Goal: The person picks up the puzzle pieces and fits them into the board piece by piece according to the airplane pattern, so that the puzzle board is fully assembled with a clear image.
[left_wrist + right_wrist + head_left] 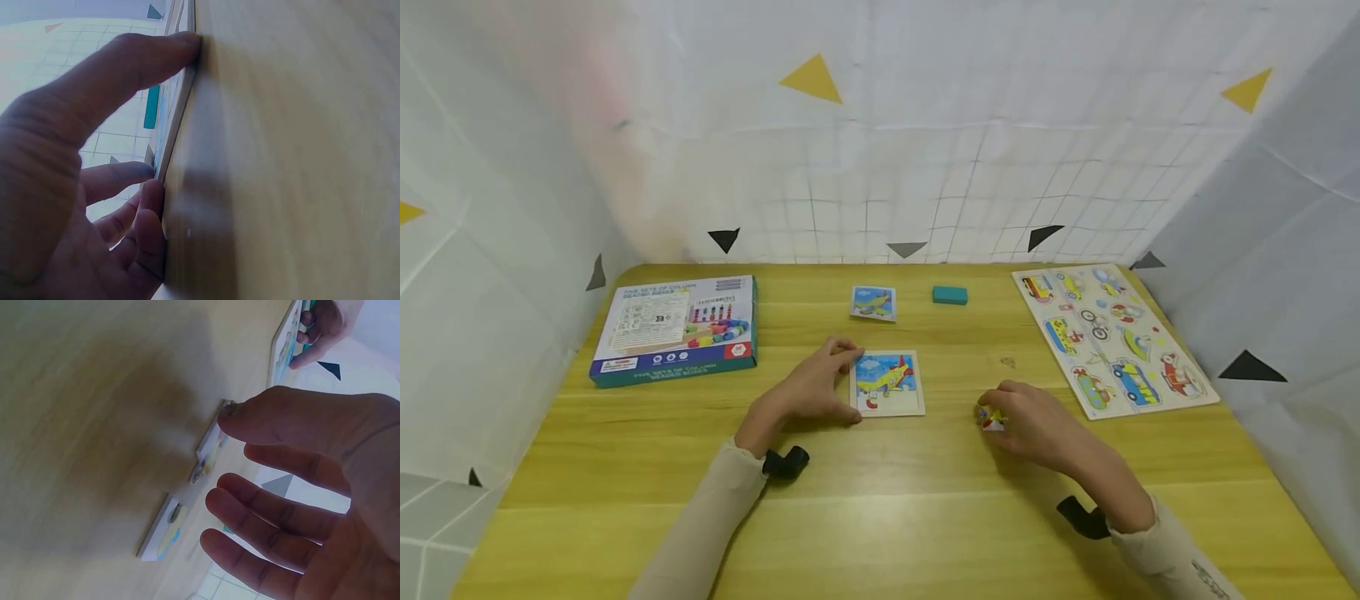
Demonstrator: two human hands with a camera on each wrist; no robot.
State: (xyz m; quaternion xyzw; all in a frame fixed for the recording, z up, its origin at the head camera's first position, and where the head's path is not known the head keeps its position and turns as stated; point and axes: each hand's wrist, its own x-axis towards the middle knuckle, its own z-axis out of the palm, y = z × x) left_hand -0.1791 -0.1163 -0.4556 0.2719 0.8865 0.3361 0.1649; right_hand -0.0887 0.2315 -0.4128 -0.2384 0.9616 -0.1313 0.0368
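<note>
A square wooden jigsaw board (912, 407) with a partly filled yellow aeroplane picture lies mid-table. My left hand (814, 385) holds its left side, thumb at the near corner and index finger towards the far one. In the left wrist view, the thumb and fingers (150, 234) meet the board's edge (178, 109). To the right, my right hand (1033, 421) hovers over a jigsaw piece (991, 417). In the right wrist view, its thumb overlaps one end of that piece (209, 440), with the fingers loosely bent and apart. Another piece (161, 534) lies nearby.
A picture card (872, 303) of an aeroplane and a teal block (950, 295) lie behind the board. At the left is a flat beaded-toy box (673, 329). A wooden vehicle puzzle (1112, 342) lies at the right. Patterned sheets (887, 167) surround the table.
</note>
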